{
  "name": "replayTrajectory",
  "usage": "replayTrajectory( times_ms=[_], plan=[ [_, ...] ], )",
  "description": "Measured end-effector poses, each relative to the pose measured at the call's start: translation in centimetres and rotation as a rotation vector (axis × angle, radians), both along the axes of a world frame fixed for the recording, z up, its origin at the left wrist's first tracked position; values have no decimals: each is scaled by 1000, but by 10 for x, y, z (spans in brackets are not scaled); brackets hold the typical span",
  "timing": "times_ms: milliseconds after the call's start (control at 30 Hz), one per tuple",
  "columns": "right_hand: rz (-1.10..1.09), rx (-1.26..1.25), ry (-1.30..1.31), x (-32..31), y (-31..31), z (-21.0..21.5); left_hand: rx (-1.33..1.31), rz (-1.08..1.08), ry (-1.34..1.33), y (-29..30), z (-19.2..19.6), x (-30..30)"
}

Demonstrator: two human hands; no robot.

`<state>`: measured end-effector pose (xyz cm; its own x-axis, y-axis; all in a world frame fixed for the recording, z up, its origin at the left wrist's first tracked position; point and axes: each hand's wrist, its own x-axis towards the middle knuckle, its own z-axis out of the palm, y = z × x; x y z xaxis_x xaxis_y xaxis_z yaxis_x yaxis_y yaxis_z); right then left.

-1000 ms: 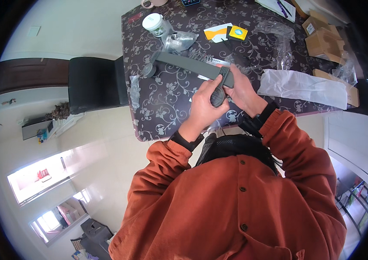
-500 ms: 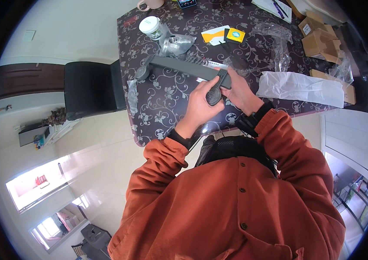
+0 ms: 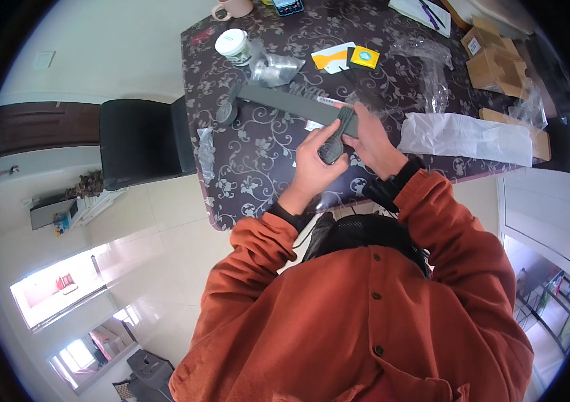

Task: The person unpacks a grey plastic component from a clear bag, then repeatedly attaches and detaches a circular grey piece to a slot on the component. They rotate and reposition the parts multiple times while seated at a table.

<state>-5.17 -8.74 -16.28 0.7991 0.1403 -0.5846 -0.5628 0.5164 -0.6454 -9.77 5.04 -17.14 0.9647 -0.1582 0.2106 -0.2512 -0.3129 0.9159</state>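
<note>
A long, flat dark grey bar (image 3: 285, 102) is held above the table at a slant, its far end to the left. A round-ended piece (image 3: 226, 112) hangs at that far end. At the near end, a similar ribbed piece with a round black disc (image 3: 330, 151) crosses the bar. My left hand (image 3: 314, 164) is closed round this disc, the thumb and fingers on its edges. Closed on the bar's near end is my right hand (image 3: 373, 142), its fingers partly hidden behind the bar.
Behind the bar lie a clear plastic bag (image 3: 275, 70), a white-lidded tub (image 3: 233, 45), and yellow and white cards (image 3: 365, 57). To the right are a white wrapping sheet (image 3: 466, 137), bubble wrap (image 3: 434, 84) and open cardboard boxes (image 3: 496, 67). A black chair (image 3: 143, 141) stands left.
The bar's far end has shifted slightly to the right. Both hands keep their grip in nearly the same place.
</note>
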Motion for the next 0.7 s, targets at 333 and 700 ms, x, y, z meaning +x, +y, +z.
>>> replayTrajectory(
  times_ms=[333, 700],
  plan=[
    [273, -227, -319, 1, -20, -27, 44, -103, -28, 18, -4, 9],
    [209, 83, -116, -12, -29, 0, 211, 17, -107, 12, 0, 7]
  ],
)
